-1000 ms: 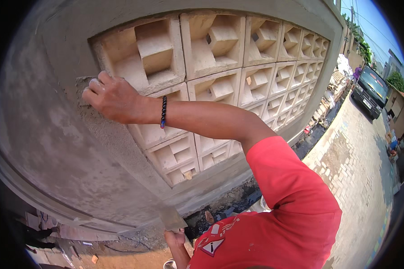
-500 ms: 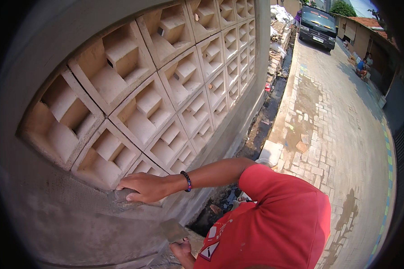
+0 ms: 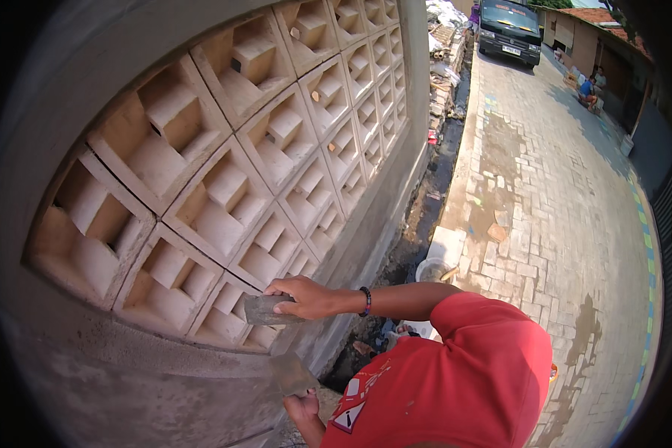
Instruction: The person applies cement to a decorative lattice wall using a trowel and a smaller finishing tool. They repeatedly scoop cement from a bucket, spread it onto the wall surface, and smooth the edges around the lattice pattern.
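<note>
Below the block panel (image 3: pixel 228 183), a flat plate (image 3: pixel 293 373) is gripped by the left hand (image 3: pixel 301 407); at the panel's lower edge, a grey block (image 3: pixel 265 310) is clasped by the right hand (image 3: pixel 304 297)! Plaster (image 3: pixel 172 396) below: spread, seemingly, patchy finish left unevened.

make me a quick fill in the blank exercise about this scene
1. The beaded bracelet is worn on the person's ____ wrist.
2. The left hand holds a flat grey plate, ____ in the picture than the grey block in the right hand.
3. The person's T-shirt is mainly ____ in colour.
4. In the picture, the breeze-block screen lies to the ____ of the paved lane.

Missing words: right; lower; red; left
</note>
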Motion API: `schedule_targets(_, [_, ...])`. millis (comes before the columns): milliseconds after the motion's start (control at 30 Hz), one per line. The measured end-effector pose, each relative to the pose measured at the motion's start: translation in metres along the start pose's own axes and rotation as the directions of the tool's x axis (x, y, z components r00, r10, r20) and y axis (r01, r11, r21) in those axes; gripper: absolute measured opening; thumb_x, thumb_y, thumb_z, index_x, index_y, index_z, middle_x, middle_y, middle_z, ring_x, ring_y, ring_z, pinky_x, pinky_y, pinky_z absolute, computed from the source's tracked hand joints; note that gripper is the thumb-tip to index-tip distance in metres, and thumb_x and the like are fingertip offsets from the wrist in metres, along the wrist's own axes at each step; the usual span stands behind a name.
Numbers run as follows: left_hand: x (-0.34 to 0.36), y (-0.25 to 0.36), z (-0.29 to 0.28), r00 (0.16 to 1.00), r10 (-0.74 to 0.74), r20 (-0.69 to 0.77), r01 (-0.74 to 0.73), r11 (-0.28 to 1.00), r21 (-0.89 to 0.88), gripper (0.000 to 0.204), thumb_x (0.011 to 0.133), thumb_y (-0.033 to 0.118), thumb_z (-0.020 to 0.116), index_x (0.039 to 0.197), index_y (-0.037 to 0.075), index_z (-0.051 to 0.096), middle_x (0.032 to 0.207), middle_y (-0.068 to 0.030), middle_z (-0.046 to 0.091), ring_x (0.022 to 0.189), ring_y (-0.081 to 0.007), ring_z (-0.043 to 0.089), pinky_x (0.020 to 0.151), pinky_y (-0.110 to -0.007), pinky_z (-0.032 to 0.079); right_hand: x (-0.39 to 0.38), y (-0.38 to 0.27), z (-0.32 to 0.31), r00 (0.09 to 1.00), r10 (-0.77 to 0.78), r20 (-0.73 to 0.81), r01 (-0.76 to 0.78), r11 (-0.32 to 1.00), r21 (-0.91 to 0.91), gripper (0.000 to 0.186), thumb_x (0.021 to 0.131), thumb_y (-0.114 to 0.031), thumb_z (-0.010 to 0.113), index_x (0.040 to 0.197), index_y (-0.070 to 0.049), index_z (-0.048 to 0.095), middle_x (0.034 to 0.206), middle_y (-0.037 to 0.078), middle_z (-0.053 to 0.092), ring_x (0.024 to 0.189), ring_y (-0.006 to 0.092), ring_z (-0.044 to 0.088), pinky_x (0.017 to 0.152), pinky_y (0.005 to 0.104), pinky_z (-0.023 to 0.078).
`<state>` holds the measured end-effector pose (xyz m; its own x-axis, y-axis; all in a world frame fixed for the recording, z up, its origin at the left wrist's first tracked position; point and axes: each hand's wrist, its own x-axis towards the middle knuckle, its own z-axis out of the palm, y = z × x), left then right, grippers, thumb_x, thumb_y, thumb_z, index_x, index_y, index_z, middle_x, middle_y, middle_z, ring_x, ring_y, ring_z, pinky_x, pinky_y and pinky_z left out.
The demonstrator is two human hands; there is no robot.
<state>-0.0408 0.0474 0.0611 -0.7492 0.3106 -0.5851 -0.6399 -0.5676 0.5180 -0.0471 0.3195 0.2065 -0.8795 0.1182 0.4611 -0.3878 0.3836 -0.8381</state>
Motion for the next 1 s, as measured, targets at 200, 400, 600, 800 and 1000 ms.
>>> schedule_targets(200, [0.004,-0.005,-0.003,0.999,-0.015,0.043,0.014,1.000,0.024,0.025,0.091,0.026,0.047,0.108,0.010,0.056,0.100,-0.0048,0.063,0.079,-0.0199,0.059,0.055,-0.031,0.044,-0.016,0.016,-0.007,0.998,0.047,-0.049,-0.047,0.999,0.008,0.035,0.080,-0.012,0.066,0.110,0.002,0.055,0.093,0.016,0.064,0.085,0.0225,0.062,0.077,0.0329,0.047])
schedule_targets(400, [0.003,-0.007,-0.002,0.999,-0.044,0.031,0.042,0.998,0.038,0.027,0.091,0.026,0.047,0.110,0.010,0.056,0.102,-0.0047,0.063,0.082,-0.0201,0.060,0.057,-0.030,0.045,-0.024,0.017,-0.008,0.994,0.095,-0.058,-0.093,0.995,0.031,0.033,0.078,-0.010,0.066,0.107,0.002,0.055,0.091,0.018,0.063,0.085,0.0284,0.062,0.077,0.0366,0.047])
schedule_targets(600, [0.002,-0.010,-0.003,0.999,-0.041,0.000,0.041,0.999,0.010,0.026,0.091,0.027,0.048,0.109,0.010,0.056,0.102,-0.0046,0.063,0.081,-0.0197,0.060,0.058,-0.032,0.045,-0.030,0.028,-0.006,0.995,0.091,-0.035,-0.090,0.996,0.028,0.034,0.080,-0.010,0.066,0.110,0.002,0.054,0.091,0.015,0.064,0.082,0.0206,0.061,0.075,0.0322,0.047])
schedule_targets(800, [0.001,-0.010,-0.005,0.999,-0.043,0.017,0.043,0.999,0.009,0.024,0.090,0.027,0.047,0.106,0.012,0.056,0.098,-0.0036,0.063,0.078,-0.0189,0.059,0.057,-0.033,0.045,-0.033,0.043,0.001,0.994,0.091,-0.059,-0.089,0.995,0.040,0.035,0.079,-0.014,0.067,0.108,0.001,0.055,0.090,0.019,0.062,0.083,0.0293,0.061,0.076,0.0365,0.047])
schedule_targets(1000, [-0.005,-0.008,0.000,0.998,-0.046,0.043,0.045,0.998,0.038,0.025,0.091,0.028,0.046,0.107,0.012,0.057,0.099,-0.0035,0.063,0.079,-0.0188,0.060,0.055,-0.032,0.045,-0.036,0.044,0.002,0.994,0.096,-0.048,-0.093,0.994,0.054,0.036,0.079,-0.015,0.067,0.108,0.002,0.054,0.089,0.019,0.062,0.082,0.0292,0.061,0.074,0.0365,0.047])
